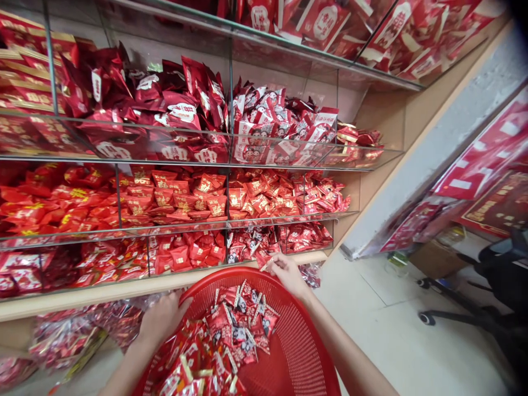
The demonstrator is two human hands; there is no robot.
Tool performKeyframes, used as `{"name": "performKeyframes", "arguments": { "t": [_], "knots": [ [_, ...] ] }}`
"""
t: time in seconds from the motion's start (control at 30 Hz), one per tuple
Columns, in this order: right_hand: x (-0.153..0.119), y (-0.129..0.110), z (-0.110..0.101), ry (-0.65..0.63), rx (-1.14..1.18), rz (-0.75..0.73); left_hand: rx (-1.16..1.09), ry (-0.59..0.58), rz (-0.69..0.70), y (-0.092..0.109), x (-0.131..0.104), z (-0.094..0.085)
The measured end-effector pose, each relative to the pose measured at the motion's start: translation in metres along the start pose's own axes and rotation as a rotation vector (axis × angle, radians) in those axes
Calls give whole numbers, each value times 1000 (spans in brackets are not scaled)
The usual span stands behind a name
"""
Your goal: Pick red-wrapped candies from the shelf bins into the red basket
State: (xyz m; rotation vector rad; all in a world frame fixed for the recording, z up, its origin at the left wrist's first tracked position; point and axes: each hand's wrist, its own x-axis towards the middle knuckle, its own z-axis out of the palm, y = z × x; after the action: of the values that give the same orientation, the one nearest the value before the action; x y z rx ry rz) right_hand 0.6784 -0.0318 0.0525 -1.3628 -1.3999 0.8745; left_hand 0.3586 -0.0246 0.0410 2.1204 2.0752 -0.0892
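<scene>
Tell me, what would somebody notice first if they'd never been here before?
Probably the big red basket at the bottom middle, with shiny packets piled inside, the left hand gripping its rim and the right hand pinching a small packet near its far edge. Next, the shelves behind it, crowded with row upon row of red packets. Far right, a black chair on wheels stands out against the pale floor.

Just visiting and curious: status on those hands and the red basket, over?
Left hand grips red basket. Right hand pinches small red packet by shelf edge. Basket part-filled with packets. Nothing visibly blocking either hand.
</scene>
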Motion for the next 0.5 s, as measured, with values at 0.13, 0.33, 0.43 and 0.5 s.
{"name": "performKeyframes", "arguments": {
  "t": [0.13,0.33,0.43,0.5],
  "knots": [
    [-35,-12,-1,-59,217,120,-319,101,123,33,-9,-31],
    [-92,-28,-3,-225,289,164,-1219,-502,299,94,-54,-35],
    [-116,-28,-3,-269,307,228,-1360,-638,228,106,-75,-21],
    [-129,-27,-2,-285,311,292,-1382,-629,193,107,-85,-11]
  ]
}}
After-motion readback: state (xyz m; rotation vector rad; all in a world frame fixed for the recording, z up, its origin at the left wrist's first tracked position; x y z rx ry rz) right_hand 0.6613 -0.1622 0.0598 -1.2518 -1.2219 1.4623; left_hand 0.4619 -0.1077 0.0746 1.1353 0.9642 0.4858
